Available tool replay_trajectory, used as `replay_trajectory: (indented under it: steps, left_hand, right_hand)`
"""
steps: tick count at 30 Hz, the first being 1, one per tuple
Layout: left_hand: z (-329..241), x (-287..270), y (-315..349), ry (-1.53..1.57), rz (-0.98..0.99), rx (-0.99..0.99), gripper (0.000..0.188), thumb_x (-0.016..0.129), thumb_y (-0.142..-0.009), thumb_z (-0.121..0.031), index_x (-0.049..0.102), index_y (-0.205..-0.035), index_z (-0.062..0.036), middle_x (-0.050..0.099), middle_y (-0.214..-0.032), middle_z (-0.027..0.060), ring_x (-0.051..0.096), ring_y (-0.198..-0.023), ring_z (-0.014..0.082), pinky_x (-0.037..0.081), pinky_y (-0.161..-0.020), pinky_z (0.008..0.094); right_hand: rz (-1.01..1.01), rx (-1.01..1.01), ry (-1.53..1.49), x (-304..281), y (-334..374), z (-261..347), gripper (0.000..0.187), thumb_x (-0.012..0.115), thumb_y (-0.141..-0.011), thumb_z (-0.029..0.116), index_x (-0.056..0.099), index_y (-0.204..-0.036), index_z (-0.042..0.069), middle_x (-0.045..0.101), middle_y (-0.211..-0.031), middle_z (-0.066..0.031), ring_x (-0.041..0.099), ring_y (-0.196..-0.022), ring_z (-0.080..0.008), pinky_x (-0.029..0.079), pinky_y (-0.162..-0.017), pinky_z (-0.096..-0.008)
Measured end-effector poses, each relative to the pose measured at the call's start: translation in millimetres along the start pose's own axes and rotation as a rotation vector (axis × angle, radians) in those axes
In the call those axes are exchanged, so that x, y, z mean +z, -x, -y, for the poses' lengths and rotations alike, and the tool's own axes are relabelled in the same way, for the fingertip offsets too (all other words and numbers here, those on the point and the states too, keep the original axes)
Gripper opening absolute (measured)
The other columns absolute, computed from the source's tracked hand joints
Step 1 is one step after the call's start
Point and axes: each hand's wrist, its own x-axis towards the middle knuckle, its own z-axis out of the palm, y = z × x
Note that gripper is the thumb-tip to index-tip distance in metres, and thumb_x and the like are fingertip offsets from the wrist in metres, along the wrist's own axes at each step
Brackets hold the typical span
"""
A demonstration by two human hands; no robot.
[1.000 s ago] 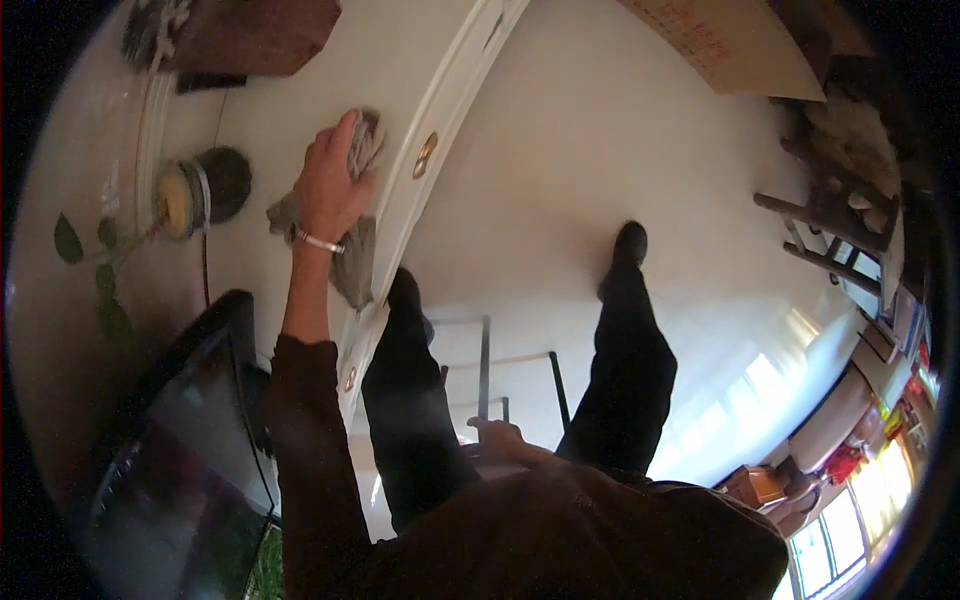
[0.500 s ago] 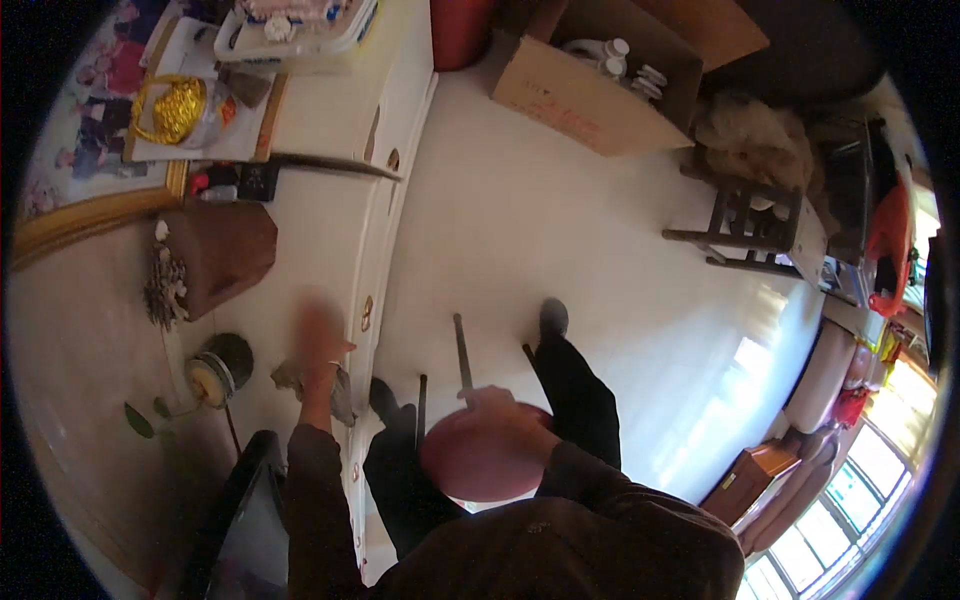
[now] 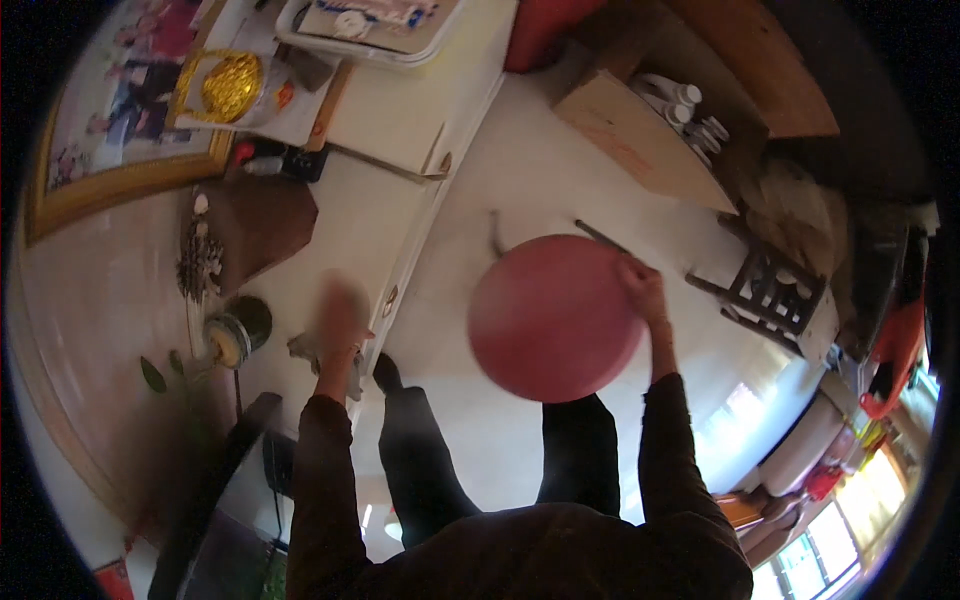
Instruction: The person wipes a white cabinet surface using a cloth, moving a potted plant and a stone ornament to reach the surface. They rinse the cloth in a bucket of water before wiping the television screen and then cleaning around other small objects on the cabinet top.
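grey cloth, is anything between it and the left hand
Nothing visible: the left hand, blurred, is right at the grey cloth on the white cabinet. The red stool, its rim in the right hand, is off to the right.

The round red stool (image 3: 556, 318) is now farther from the torso (image 3: 540, 550), the right hand (image 3: 645, 285) gripping its right rim.

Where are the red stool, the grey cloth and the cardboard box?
Red stool (image 3: 556, 320): head view, middle of its round seat.
Grey cloth (image 3: 304, 348): head view, the part showing left of the wrist.
Cardboard box (image 3: 640, 140): head view, its near side.
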Motion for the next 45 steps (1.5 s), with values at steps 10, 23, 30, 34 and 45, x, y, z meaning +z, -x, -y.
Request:
replay_trajectory:
  steps: [10, 23, 30, 34, 45]
  left_hand:
    - [1, 7, 1, -0.043, 0.036, 0.045, 0.14, 0.088, -0.039, -0.023, -0.011, -0.137, -0.0061, 0.037, -0.122, 0.0215, 0.044, -0.104, 0.0384, 0.044, -0.084, 0.0445]
    - [9, 99, -1, 0.273, -0.675, 0.279, 0.047, 0.05, -0.085, -0.019, 0.038, -0.129, -0.0055, 0.043, -0.127, 0.0107, 0.04, -0.118, 0.0228, 0.033, -0.097, 0.0344]
    - [-7, 48, 9, 0.306, -0.673, 0.239, 0.058, 0.055, -0.079, -0.016, 0.032, -0.13, -0.006, 0.043, -0.123, 0.0128, 0.041, -0.113, 0.0264, 0.036, -0.09, 0.038]
    - [-11, 33, 11, 0.114, -0.658, 0.181, 0.081, 0.065, -0.069, -0.014, 0.019, -0.136, -0.0076, 0.045, -0.111, 0.0151, 0.046, -0.099, 0.0296, 0.045, -0.073, 0.0391]
    - [-29, 40, 4, -0.129, -0.481, -0.093, 0.073, 0.057, -0.075, -0.014, 0.021, -0.138, -0.0157, 0.05, -0.093, 0.0127, 0.051, -0.084, 0.0289, 0.049, -0.057, 0.0405]
  right_hand:
    - [-0.272, -0.549, 0.527, 17, -38, 41, 0.045, 0.061, -0.078, 0.032, 0.051, -0.108, 0.0, 0.057, -0.103, -0.0183, 0.052, -0.101, -0.0315, 0.039, -0.087, -0.0465]
    - [-0.114, -0.961, 0.842, 68, -53, 58, 0.025, 0.059, -0.075, 0.016, 0.058, -0.096, 0.003, 0.059, -0.081, -0.0081, 0.055, -0.078, -0.023, 0.037, -0.083, -0.0443]
    - [-0.068, -0.96, 0.936, 67, -52, 70, 0.024, 0.054, -0.077, 0.015, 0.056, -0.098, 0.004, 0.055, -0.078, -0.0078, 0.052, -0.075, -0.0245, 0.036, -0.08, -0.0413]
    - [-0.018, -0.979, 0.964, 65, -51, 80, 0.024, 0.053, -0.076, 0.018, 0.054, -0.097, 0.006, 0.053, -0.078, -0.0063, 0.05, -0.074, -0.0241, 0.035, -0.079, -0.041]
    - [0.077, -1.101, 1.118, 57, -78, 48, 0.031, 0.053, -0.077, 0.023, 0.057, -0.105, 0.01, 0.058, -0.077, -0.0077, 0.052, -0.07, -0.0265, 0.038, -0.071, -0.0412]
